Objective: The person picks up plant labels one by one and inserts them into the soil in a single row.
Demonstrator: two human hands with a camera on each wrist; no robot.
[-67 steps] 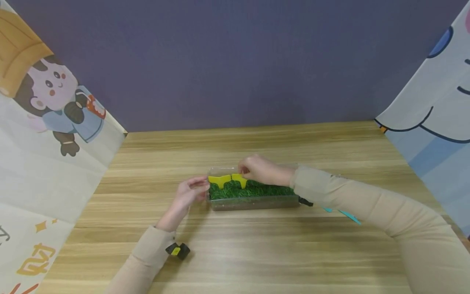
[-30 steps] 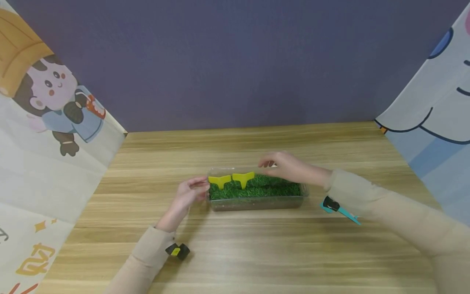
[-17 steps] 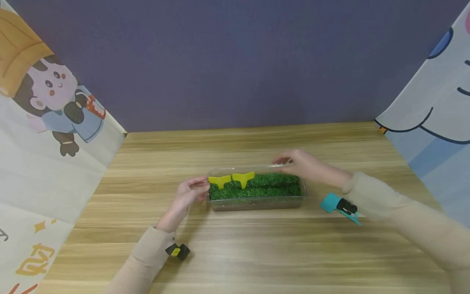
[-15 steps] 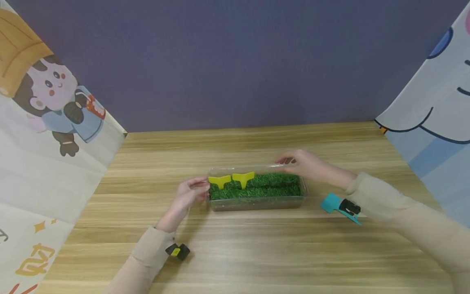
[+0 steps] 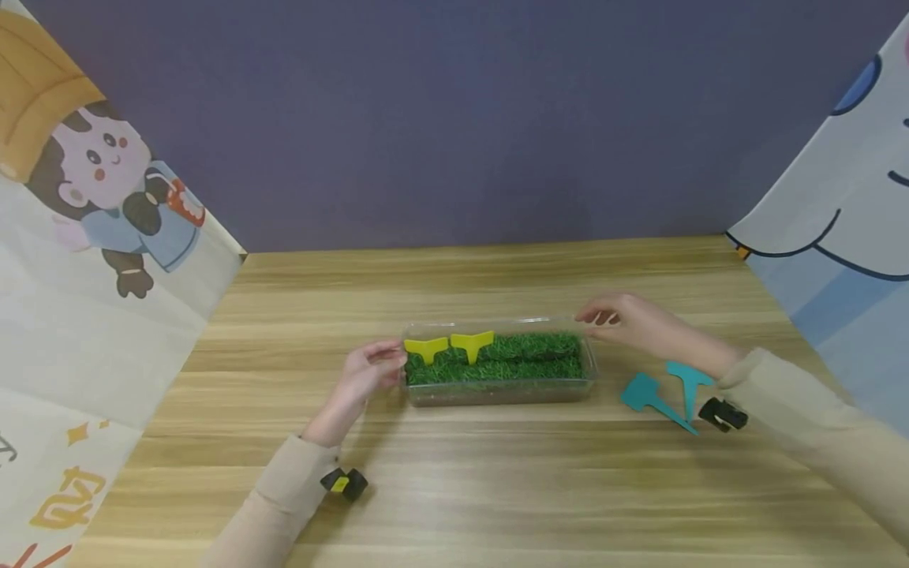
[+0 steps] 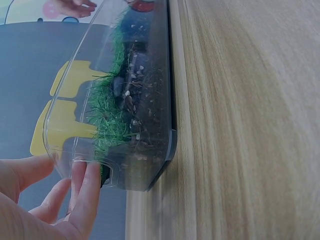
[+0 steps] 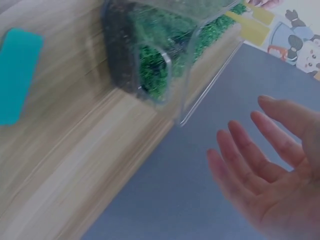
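A long clear plastic box (image 5: 497,394) holds green grass (image 5: 533,368) over dark soil. Two yellow T-shaped plant labels stand upright toward its left end, one label (image 5: 426,350) by the end wall and the other label (image 5: 472,345) to its right. My left hand (image 5: 365,375) touches the box's left end wall; in the left wrist view its fingers (image 6: 87,195) lie fairly straight against the plastic. Beyond the box's right end, my right hand (image 5: 635,319) hovers with nothing in it, fingers loosely bent. The right wrist view shows that hand (image 7: 280,170) apart from the box.
Right of the box, a teal plant label (image 5: 641,391) and a teal T-shaped label (image 5: 689,380) lie on the wooden table (image 5: 497,473). A dark blue panel (image 5: 483,126) stands behind. Small black devices hang below both sleeves, the left device (image 5: 344,483) and the right device (image 5: 723,413).
My right hand has let go of the right yellow label and moved rightward along the box to past its right end. The teal labels have come into view. My left hand has stayed put.
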